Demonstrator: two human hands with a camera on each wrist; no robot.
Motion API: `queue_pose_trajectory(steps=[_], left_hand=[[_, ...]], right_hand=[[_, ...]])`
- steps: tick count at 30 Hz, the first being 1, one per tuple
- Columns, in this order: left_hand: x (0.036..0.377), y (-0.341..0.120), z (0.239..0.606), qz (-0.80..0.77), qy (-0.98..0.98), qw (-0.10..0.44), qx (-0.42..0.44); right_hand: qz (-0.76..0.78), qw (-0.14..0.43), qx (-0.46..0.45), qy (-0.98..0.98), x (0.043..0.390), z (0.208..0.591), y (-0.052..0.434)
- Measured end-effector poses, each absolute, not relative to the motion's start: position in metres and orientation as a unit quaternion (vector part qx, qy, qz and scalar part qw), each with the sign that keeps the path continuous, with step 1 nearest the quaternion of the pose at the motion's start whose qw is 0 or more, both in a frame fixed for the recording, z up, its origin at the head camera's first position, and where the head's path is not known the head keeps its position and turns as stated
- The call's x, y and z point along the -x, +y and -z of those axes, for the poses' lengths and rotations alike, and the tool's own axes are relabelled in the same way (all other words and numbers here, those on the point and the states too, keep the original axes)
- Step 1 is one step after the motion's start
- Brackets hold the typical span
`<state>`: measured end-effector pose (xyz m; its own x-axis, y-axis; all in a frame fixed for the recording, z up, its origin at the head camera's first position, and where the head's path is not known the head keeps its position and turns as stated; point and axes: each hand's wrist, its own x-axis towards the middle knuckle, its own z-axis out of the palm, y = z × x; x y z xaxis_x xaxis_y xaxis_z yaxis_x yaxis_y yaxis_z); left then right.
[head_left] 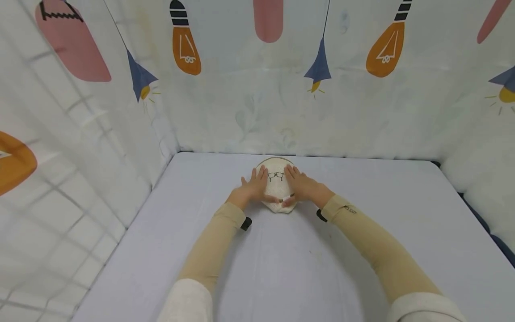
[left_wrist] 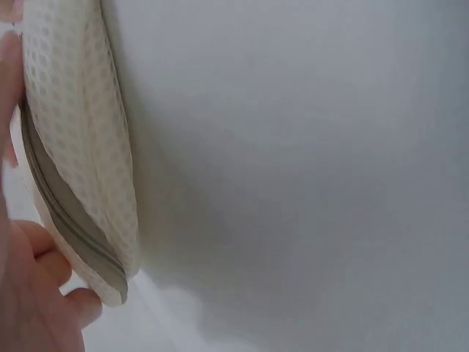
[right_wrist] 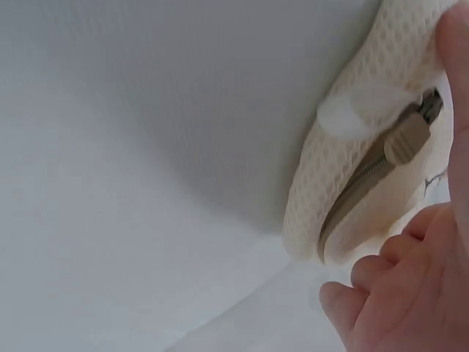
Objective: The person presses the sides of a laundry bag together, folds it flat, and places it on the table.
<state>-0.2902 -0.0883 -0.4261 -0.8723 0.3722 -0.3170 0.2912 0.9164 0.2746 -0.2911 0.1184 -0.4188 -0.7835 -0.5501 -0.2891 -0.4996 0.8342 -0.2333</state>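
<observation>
Both hands press flat on a cream cap (head_left: 277, 184) on a pale sheet.

The cap, mesh-textured with a small glasses drawing and a tan strap (right_wrist: 381, 158) along its edge, lies between the hands at the far middle of the sheet (head_left: 281, 264). The left hand (head_left: 252, 188) lies on its left side, the right hand (head_left: 299, 187) on its right, fingers straight and spread, thumbs near the front edge; neither pinches anything. Beige sleeves cover both forearms. Beyond the hands, just past the cap, rises a soft white wall (head_left: 257, 103) printed with orange bulbs, pink shapes and blue lamps; similar walls close both sides.
</observation>
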Motion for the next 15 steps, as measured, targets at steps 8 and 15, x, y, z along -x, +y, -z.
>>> queue_pose_trajectory(steps=[8, 15], left_hand=[[0.300, -0.092, 0.430, -0.147, 0.957, 0.170, -0.181], [0.306, -0.089, 0.430, -0.125, 0.961, 0.162, -0.185]], right_hand=[[0.031, 0.175, 0.330, 0.927, 0.304, 0.416, 0.114], [0.061, 0.168, 0.328, 0.928, 0.309, 0.421, 0.108]])
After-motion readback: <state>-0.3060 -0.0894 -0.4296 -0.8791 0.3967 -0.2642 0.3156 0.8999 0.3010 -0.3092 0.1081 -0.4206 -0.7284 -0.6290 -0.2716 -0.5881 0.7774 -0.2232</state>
